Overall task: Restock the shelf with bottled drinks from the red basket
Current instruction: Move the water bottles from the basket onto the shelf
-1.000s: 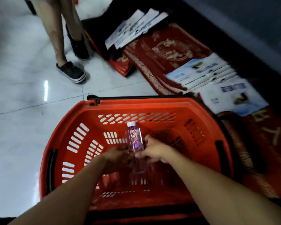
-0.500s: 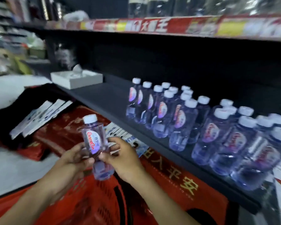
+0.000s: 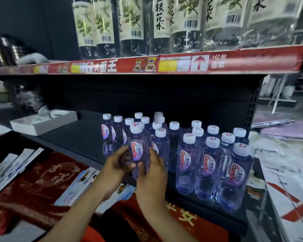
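- gripping bottle [image 3: 137,151] with curled fingers [image 3: 129,165] of left hand [image 3: 116,163] and right hand [image 3: 153,170] at shelf [image 3: 80,137] front
- placing step is going on; next is likely needing an upright set-down beside shelved bottles [image 3: 187,163]

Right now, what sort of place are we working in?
Most likely a shop aisle: rows of identical water bottles on a dark shelf, a red price strip above, and tall barcoded bottles over it.

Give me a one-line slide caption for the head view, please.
The left hand and right hand hold a white-capped bottle at the front of the shelf, beside rows of matching bottles.
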